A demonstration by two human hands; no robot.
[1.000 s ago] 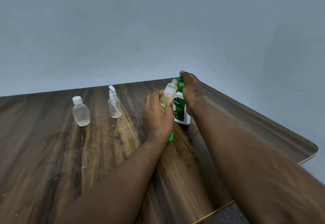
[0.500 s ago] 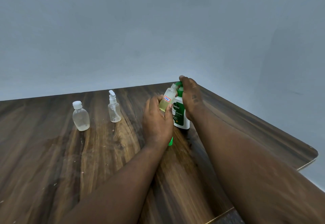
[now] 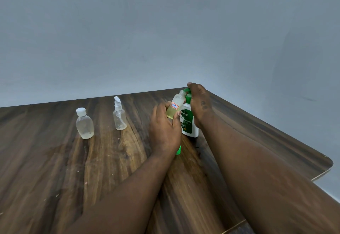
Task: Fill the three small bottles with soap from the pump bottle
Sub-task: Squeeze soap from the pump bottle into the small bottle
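My left hand point(image 3: 163, 129) grips a small clear bottle point(image 3: 176, 105) with a red-edged label, tilted so its open mouth sits under the green pump spout. Yellowish soap fills its lower part. My right hand point(image 3: 199, 103) rests on top of the green pump head of the white and green pump bottle point(image 3: 189, 123), which stands upright on the table. A green cap point(image 3: 178, 150) shows just below my left hand. Two other small bottles stand to the left: a capped one point(image 3: 84, 123) and a spray-topped one point(image 3: 119, 114).
The dark wooden table point(image 3: 73, 169) runs to a rounded right corner point(image 3: 329, 162), with its right edge close behind the pump bottle. A plain grey wall stands behind the table.
The hands and bottles keep the same pose. The view has shifted slightly, nothing else has visibly moved.
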